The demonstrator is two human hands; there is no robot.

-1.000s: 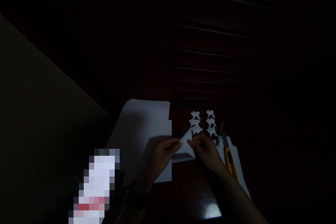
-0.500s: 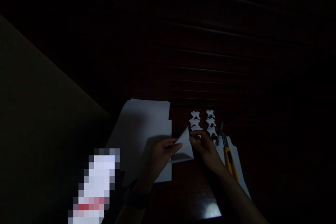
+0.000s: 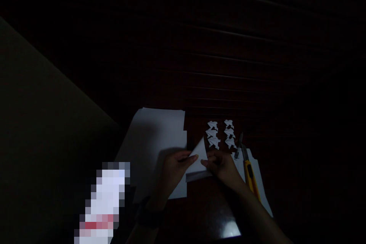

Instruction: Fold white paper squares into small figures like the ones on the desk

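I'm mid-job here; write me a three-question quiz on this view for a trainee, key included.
1. How many small paper figures sit in the two columns?
2. True or false: the yellow knife lies on the left side of the folded paper.
3. What touches the folded paper? A) left hand only; B) right hand only; C) both hands.

Key:
1. Six.
2. False; it lies on the right.
3. C: left hand and right hand.

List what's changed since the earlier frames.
The right hand moved slightly down in view, its thumb back over the folded paper, whose tip shifted left, uncovering the nearest left-column paper figure. The left hand kept its grip; yellow cutter unmoved.
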